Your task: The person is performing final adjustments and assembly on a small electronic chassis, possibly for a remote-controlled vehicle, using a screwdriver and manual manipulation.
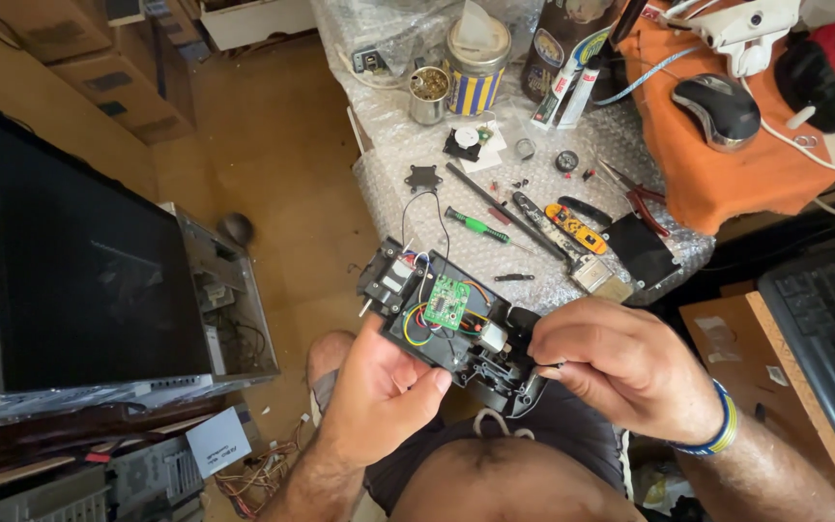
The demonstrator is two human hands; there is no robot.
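My left hand (379, 391) grips the near edge of the open black chassis (446, 324) from below; my right hand (620, 362) pinches its right end. A green circuit board (448, 302) sits inside. Beyond, a green screwdriver (475, 225) lies on the bench (408, 193).

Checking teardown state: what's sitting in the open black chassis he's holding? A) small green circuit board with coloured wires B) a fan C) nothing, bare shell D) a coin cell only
A: a small green circuit board with red, yellow and blue wires sits inside the black chassis, which the left hand grips from below while the right hand holds its far end.
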